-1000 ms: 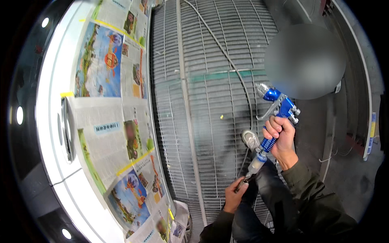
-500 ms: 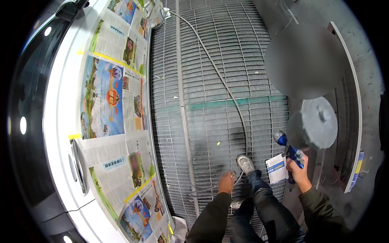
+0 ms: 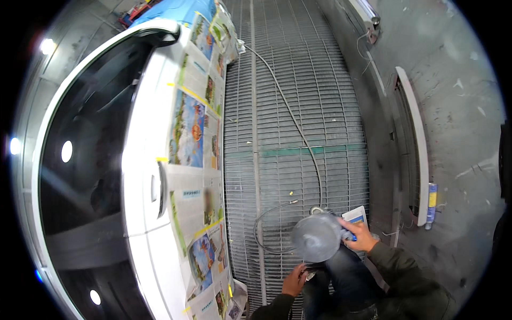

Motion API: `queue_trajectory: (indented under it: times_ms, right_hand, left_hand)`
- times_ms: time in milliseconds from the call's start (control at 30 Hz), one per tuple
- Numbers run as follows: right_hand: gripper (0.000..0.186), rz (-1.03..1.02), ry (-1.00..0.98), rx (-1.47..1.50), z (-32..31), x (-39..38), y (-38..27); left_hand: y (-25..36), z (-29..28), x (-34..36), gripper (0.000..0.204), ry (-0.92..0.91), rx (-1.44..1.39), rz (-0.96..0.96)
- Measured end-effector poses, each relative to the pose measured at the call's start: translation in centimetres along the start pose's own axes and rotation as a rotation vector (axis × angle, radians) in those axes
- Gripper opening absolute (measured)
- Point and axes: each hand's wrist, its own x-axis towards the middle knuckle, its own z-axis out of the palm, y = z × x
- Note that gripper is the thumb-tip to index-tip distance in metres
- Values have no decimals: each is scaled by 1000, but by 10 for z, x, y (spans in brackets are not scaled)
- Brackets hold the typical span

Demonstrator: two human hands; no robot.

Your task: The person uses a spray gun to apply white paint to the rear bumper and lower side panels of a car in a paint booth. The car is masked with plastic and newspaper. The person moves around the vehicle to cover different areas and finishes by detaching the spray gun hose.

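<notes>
My right hand [image 3: 364, 238] is closed round the blue handle of a spray gun [image 3: 349, 235]. Its round grey paint cup [image 3: 316, 238], with a lid, is in front of my legs and hides most of the gun. Just below the cup is my left hand [image 3: 294, 279], fingers curled together; whatever they may pinch is too small to make out. On the floor grating beyond the cup, a thin grey air hose [image 3: 258, 226] curls round to a metal end fitting [image 3: 293, 202].
At left stands a white vehicle [image 3: 140, 213], its side masked with newspaper [image 3: 188, 128] and yellow tape. Slatted metal grating [image 3: 288, 170] forms the floor. A white-and-blue box [image 3: 354, 214] lies by my right hand. Along the right wall are a framed panel [image 3: 418, 144] and a blue-and-yellow tube [image 3: 431, 205].
The spray gun and cup have swung left, in front of my legs. My left hand has come lower and nearer. The hose's metal end now shows on the grating. My view has shifted.
</notes>
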Motion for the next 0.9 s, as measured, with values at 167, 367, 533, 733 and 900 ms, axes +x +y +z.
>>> queue_trajectory:
  times_ms: [167, 367, 533, 733, 900]
  right_hand:
    - [75, -230, -450, -91, 58, -30, -88]
    - [76, -611, -942, -92, 206, -116, -182]
    - [70, -866, -1411, -11, 364, -241, -251]
    - [47, -946, -1842, -54, 501, -420, -312]
    - [41, -824, -2098, -172, 600, -557, -354]
  left_hand:
    - [-48, 31, -171, 45, 193, -161, -220]
    - [-172, 144, -370, 43, 581, -247, -450]
    - [-223, 263, -501, 39, 1127, -590, -569]
    - [-215, 370, -574, 33, 1639, -1068, -707]
    - [-225, 376, -628, 36, 1981, -1548, -450]
